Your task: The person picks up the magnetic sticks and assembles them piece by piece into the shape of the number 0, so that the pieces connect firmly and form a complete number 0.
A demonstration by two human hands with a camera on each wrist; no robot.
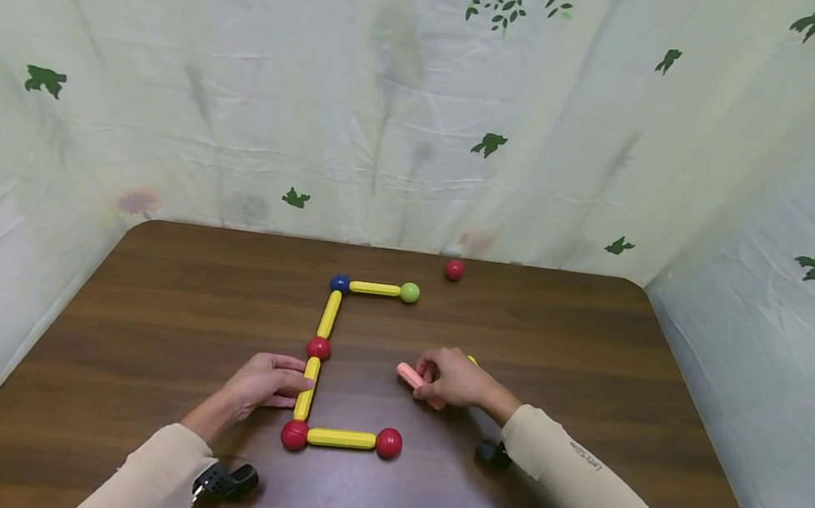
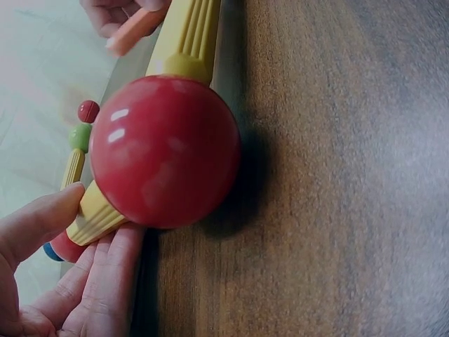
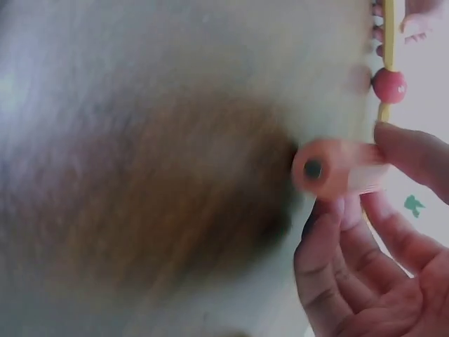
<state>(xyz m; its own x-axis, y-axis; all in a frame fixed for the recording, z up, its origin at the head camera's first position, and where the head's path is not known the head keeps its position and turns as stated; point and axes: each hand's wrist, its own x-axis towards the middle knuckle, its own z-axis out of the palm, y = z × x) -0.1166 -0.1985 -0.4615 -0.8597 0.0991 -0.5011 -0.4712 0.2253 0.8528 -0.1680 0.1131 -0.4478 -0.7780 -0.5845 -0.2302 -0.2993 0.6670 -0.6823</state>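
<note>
My left hand (image 1: 260,384) grips a yellow magnetic rod (image 1: 304,403) between thumb and fingers. That rod joins a red ball (image 1: 318,348) above to a large red ball (image 1: 294,435) below. A flat C shape on the table continues through another yellow rod (image 1: 329,315), a blue ball (image 1: 339,283), a top yellow rod (image 1: 375,289) and a green ball (image 1: 410,293). Along the bottom, a yellow rod (image 1: 341,439) ends in a red ball (image 1: 389,443). To the right of the shape, my right hand (image 1: 460,377) pinches an orange-pink magnetic rod (image 3: 344,168), its dark end facing the right wrist camera.
A loose red ball (image 1: 454,269) sits near the table's far edge. Part of a yellow piece (image 1: 472,360) shows behind the right hand, mostly hidden. The brown wooden table (image 1: 557,330) meets a pale printed curtain (image 1: 393,118) at the back and sides.
</note>
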